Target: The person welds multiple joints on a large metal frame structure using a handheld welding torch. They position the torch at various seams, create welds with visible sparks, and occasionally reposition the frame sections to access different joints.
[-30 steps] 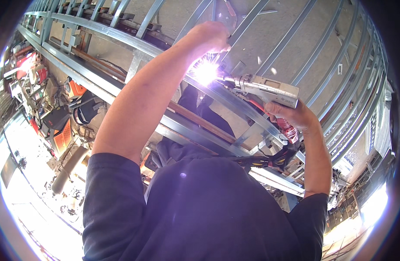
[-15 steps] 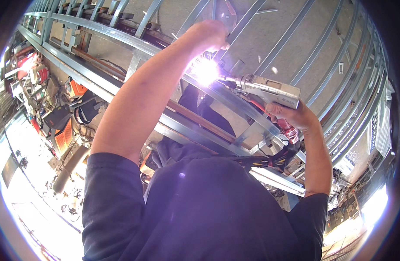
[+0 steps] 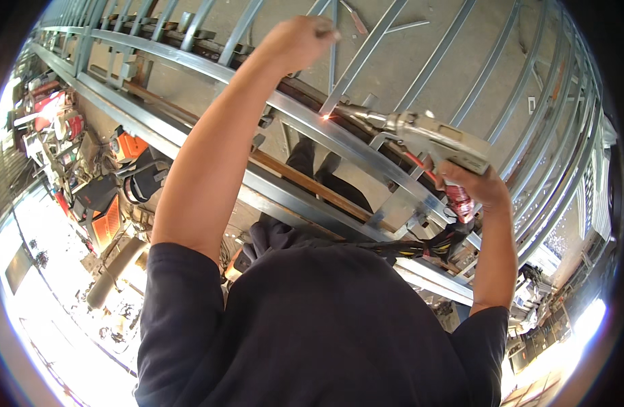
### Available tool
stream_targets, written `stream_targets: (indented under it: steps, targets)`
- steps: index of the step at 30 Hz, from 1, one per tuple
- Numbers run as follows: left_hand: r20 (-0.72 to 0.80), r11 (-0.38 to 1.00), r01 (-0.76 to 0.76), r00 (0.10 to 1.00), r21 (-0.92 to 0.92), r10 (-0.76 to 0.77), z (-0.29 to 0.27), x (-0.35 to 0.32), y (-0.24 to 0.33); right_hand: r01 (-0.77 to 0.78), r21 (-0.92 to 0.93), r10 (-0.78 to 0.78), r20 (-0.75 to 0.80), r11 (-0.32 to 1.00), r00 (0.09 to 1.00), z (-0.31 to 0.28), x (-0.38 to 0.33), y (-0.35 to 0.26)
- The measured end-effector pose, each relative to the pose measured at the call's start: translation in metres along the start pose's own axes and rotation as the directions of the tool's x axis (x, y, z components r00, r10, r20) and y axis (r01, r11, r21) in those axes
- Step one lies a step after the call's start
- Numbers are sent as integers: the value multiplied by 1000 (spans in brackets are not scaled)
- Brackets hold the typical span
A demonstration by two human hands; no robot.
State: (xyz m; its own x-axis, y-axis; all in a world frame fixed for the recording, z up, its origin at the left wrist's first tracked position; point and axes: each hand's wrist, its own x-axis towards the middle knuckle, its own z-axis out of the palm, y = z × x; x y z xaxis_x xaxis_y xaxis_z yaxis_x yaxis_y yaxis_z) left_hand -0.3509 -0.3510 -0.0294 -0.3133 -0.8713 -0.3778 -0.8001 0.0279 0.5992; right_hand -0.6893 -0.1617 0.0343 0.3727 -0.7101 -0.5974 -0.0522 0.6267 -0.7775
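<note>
Beyond the rail (image 3: 356,149), the left hand (image 3: 302,42) is curled, contents unclear, while the right hand (image 3: 471,184) wraps round the torch (image 3: 454,144) aimed at the rail's glowing spot (image 3: 326,117), apparently welding, with steady aim needed next.

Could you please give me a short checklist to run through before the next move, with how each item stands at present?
1. Hold secure: ok, the right grip is closed on the welding gun.
2. Bright arc out: ok, only a small orange glow shows.
3. Metal cool: not ok, judging by that glow where the metal bar meets the metal rail.
4. Left grip off the glow: ok, it is raised well apart from it.
5. Left grip empty: cannot tell, its fingertips are blurred.
6. Hands covered: not ok, both are bare.
</note>
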Motion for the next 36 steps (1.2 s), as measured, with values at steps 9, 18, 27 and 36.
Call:
stream_targets:
  steps: [9, 18, 27, 36]
  targets:
    - [-483, 893, 353, 855, 279, -187, -12, -163, -148, 108, -390, -171, -131, 915, 977, 34, -54, -39]
    - [-334, 900, 347, 908, 263, -253, 18, -191, -165, -44, -445, -146, -384, 895, 912, 123, -94, -74]
    - [-282, 928, 262, 941, 263, -186, 12, -190, -173, -141, -595, -115, -370, 791, 922, 244, -16, -92]
    - [-256, 952, 209, 955, 223, -150, 16, -186, -180, -40, -709, -267, -317, 705, 910, 339, 79, -24]
